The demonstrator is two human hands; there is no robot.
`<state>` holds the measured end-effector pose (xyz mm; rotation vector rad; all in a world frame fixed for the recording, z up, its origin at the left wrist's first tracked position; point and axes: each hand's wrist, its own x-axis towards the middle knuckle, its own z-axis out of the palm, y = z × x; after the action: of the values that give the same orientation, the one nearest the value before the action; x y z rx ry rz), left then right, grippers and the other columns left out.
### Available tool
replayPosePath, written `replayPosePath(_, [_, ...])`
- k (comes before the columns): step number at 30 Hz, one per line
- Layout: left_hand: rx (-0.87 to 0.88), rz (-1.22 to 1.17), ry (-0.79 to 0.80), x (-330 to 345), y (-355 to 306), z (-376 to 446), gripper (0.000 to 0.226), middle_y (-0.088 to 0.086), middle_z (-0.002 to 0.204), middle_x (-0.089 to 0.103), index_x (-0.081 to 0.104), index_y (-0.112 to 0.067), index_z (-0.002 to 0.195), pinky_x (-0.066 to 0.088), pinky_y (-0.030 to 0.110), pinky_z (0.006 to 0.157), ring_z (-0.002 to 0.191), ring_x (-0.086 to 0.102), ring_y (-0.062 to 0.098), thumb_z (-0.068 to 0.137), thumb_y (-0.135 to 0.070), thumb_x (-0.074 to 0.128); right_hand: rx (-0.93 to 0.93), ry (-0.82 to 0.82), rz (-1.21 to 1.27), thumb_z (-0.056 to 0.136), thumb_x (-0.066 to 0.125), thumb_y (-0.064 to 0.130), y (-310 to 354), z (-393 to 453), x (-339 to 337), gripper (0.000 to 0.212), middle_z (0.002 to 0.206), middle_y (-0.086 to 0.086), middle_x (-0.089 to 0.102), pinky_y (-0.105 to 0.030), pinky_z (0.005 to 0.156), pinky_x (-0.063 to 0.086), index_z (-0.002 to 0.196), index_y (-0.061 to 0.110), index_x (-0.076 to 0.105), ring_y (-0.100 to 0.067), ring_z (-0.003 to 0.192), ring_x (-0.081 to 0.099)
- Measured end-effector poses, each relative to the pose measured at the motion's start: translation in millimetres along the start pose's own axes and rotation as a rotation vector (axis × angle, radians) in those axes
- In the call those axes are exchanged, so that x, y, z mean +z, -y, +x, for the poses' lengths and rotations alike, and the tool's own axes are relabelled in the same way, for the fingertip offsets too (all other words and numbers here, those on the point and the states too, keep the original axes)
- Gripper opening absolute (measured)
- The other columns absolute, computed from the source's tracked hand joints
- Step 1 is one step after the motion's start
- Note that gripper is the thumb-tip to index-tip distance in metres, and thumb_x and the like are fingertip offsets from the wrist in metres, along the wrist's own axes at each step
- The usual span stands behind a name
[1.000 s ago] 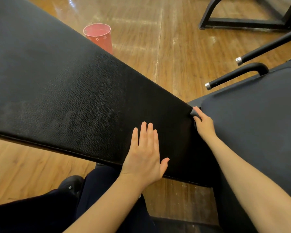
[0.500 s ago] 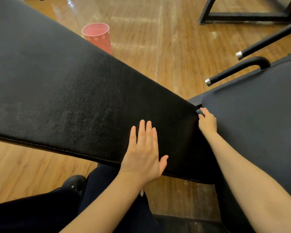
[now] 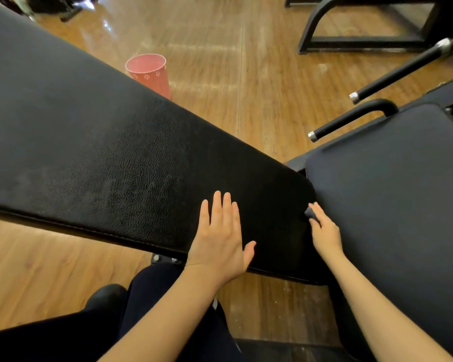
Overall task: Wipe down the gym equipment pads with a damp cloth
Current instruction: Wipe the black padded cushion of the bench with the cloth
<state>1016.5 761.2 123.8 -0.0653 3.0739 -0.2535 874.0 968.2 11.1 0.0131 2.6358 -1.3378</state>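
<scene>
A long black leather bench pad (image 3: 110,152) runs from the upper left to the middle of the view. A second dark seat pad (image 3: 392,194) adjoins it on the right. My left hand (image 3: 220,236) lies flat on the long pad near its near edge, fingers straight. My right hand (image 3: 324,231) presses a small grey cloth (image 3: 310,212) into the gap where the two pads meet. Most of the cloth is hidden under my fingers.
A red cup with white flowers (image 3: 149,73) stands on the wooden floor behind the long pad. Two black handle bars with silver caps (image 3: 351,121) jut out at the right. A black machine frame (image 3: 364,43) sits at the top right. My dark-trousered legs are below.
My right hand with the cloth has slid along the seam between the pads, toward me. My left hand stays flat on the long pad.
</scene>
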Motion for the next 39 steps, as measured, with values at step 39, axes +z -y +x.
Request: replayPosePath(39, [0.156, 0.138, 0.074, -59.5, 68.7, -62.9, 0.077, 0.015, 0.159, -0.009, 0.002, -0.005, 0.152, -0.005, 0.042, 0.118, 0.146, -0.012, 0.030, 0.098, -0.054, 0.026, -0.252, 0.128, 0.021, 0.095, 0.047, 0.008, 30.2, -122.1, 10.5, 0.052, 0.137, 0.015, 0.034, -0.018, 0.104, 0.026, 0.143, 0.020, 0.031, -0.006, 0.132, 0.032])
